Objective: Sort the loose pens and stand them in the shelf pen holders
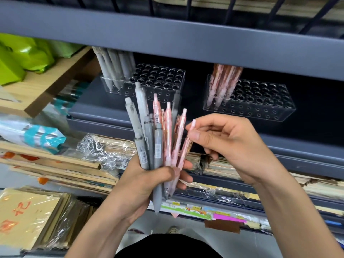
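A: L side first. The left hand comes up from the bottom edge, forearm angled up & right. Its fist is wrapped tight round a mixed bundle: matte grey plastic click pens on the left, pink patterned click pens on the right.

B: Thumb?

A: Laid across the front of the barrels, fingertips peeking out on the far side. Clicker ends are up & fanned out, and the tips poke out below the fist.

B: And the right hand?

A: In from the lower-right corner, wrist bent, thumb side toward the camera. Thumb & forefinger pinch a single pink pen just under its clicker, other fingers curled beneath. That pen's lower end sits w/ the bundle, at its right edge.

B: Holders?

A: Two, well apart on the dark grey metal shelf behind the hands. The left clear acrylic rack with round holes has standing grey pens leaning in its left-end holes. The right clear acrylic rack has standing pink pens at its left end, also tilted.

B: Hands vs racks?

A: In front & lower, apart from both. The bundle overlaps the left rack in view, and the right hand sits below the right one.
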Demonstrator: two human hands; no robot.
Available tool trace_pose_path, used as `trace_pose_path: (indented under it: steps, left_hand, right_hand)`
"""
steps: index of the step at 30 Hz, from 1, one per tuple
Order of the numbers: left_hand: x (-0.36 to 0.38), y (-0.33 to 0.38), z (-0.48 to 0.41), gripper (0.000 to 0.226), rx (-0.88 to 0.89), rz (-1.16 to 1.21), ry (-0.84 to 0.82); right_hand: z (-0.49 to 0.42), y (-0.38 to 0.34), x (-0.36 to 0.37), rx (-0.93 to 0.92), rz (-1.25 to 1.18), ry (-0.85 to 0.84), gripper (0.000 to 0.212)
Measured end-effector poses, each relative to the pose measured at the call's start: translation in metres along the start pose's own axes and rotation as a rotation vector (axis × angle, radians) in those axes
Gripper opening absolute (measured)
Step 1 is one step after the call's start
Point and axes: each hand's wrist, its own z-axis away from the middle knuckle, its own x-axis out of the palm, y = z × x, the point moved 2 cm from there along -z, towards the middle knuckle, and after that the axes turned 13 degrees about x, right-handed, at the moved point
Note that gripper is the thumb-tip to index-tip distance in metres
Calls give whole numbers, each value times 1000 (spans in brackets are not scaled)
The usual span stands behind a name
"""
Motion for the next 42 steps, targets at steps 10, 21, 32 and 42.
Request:
trace_pose_path:
  steps: [10,21,32,42]
  left_hand:
    - [6,-3,-1,34,35,2,111]
    - [3,-12,6,24,49,-14,76]
    - [4,-15,11,22,40,-19,81]
    - [0,-16,13,19,51,-41,89]
  right_hand:
    - [13,1,-12,-201,-177,127,15]
    - [35,-6,-58,-624,-139,1067,37]
    - [2,-24,-71,-525,223,1079,6]
    - [-38,-42,-70,-298,804,977,44]
